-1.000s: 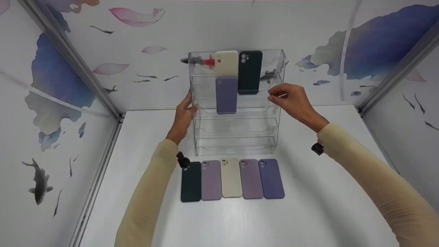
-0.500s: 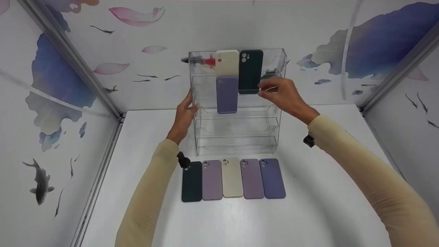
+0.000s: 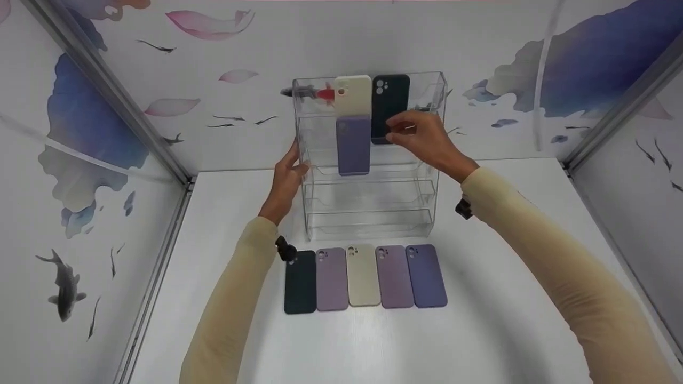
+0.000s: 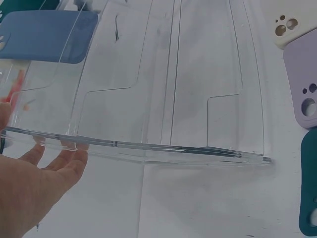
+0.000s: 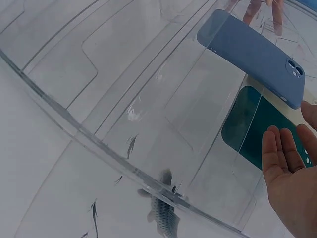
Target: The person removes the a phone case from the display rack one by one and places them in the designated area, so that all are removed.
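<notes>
A clear acrylic tiered rack (image 3: 368, 197) stands upright on the white table. My left hand (image 3: 288, 178) grips its left side panel; the left wrist view has the fingers behind the panel. My right hand (image 3: 421, 133) is in front of the lower part of a dark green phone case (image 3: 389, 93) in the upper tier. In the right wrist view its fingers (image 5: 282, 148) are loosely bent over this green case, pinching nothing. Left of the green case stands a cream phone case (image 3: 352, 96). A blue-purple phone case (image 3: 353, 149) stands one tier lower, overlapping the cream one's bottom.
Before the rack, several phone cases lie in a row: dark green (image 3: 300, 282), light purple (image 3: 332, 280), cream (image 3: 364, 276), mauve (image 3: 395, 277) and blue-purple (image 3: 427, 276). Printed walls (image 3: 427, 32) close in the table (image 3: 341, 346) at the back and sides.
My right hand has moved left and slightly up, from the rack's right side to in front of the standing dark green case. The left hand stays on the rack.
</notes>
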A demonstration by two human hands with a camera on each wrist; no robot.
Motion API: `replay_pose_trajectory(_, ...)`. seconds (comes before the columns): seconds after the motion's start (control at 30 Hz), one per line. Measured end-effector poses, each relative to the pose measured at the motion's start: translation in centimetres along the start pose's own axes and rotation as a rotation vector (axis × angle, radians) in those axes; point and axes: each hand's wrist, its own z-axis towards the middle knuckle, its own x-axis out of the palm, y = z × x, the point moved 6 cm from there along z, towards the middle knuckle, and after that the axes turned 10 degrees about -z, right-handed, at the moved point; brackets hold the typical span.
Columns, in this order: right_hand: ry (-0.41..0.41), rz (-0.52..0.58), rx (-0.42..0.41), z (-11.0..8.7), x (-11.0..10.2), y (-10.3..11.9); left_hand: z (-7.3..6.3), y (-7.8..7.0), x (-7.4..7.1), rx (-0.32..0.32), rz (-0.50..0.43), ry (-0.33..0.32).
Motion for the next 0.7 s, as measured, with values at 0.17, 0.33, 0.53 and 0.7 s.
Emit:
replay_pose_trajectory(0.17,0.007,0.025,-0.011,1.0,1.0,0.6,0.0,0.1,-0.1,0.007,-0.017,-0.002)
replay_pose_trajectory(0.33,0.02,0.041,0.009,1.7,2.0,0.8,0.0,0.0,0.0,0.022,-0.032,0.013)
replay_pose_trajectory(0.53,-0.002,0.089,0.015,2.3,3.0,0.7,-0.1,-0.1,-0.1,0.013,-0.013,0.004)
replay_pose_trajectory(0.7,-0.021,0.13,0.03,2.3,3.4,0.7,-0.1,0.1,-0.2,-0.004,-0.009,-0.008)
